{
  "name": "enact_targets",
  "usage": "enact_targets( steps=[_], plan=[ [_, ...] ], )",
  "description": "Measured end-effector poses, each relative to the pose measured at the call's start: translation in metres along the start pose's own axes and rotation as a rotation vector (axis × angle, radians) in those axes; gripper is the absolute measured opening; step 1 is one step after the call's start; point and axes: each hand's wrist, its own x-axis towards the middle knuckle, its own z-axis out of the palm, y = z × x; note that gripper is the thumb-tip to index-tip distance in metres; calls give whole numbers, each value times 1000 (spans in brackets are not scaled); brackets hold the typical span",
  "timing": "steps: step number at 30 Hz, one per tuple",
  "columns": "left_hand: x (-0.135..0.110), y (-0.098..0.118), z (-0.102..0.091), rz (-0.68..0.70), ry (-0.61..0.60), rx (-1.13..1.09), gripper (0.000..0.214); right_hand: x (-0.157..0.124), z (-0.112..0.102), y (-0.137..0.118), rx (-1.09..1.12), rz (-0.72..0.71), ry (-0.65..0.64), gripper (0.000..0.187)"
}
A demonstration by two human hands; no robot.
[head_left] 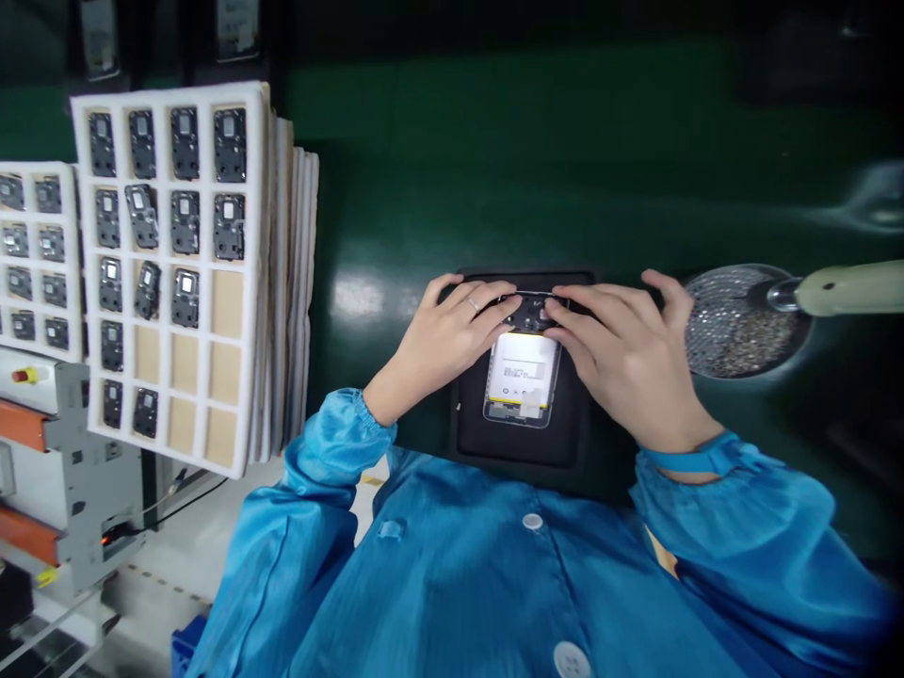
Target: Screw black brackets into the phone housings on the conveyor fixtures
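An opened phone [521, 372] lies on a black mat [519, 444], its white battery and lower edge uncovered. Across its top end sits a black plastic cover piece [529, 313], partly hidden by fingers. My left hand [452, 328] grips the left end of this piece, fingertips pressed on it; a ring is on one finger. On the piece's right end are the thumb and fingers of my right hand [628, 353], with the little finger raised. A blue band circles the right wrist.
Stacked white foam trays [236, 377] stand at the left, the top one holding several black plastic pieces. A second tray [67, 254] is beyond them. Right of my right hand is a round dish of small screws [752, 330], beside a pale-handled tool [851, 288]. Grey equipment [99, 490] stands lower left.
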Motion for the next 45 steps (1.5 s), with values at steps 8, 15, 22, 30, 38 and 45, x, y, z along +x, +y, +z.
enact_targets(
  steps=[8, 15, 22, 30, 38, 45],
  plan=[
    [-3, 5, 7, -51, 89, -41, 35, -2, -2, -2, 66, 48, -68, 34],
    [-7, 1, 11, -63, 133, -139, 35, -6, 2, 1, 85, 36, 3, 41],
    [-5, 9, 5, -67, 102, -104, 33, -5, -2, -1, -7, -17, 20, 48],
    [-2, 16, 5, -146, 80, -158, 34, -1, -2, -3, -91, -63, 44, 39],
    [-5, 27, 0, -174, 32, -97, 40, -8, -6, -22, -151, 59, 13, 35],
    [-12, 69, 13, -150, 5, -100, 68, -21, -4, -21, -49, 138, 67, 51]
  ],
)
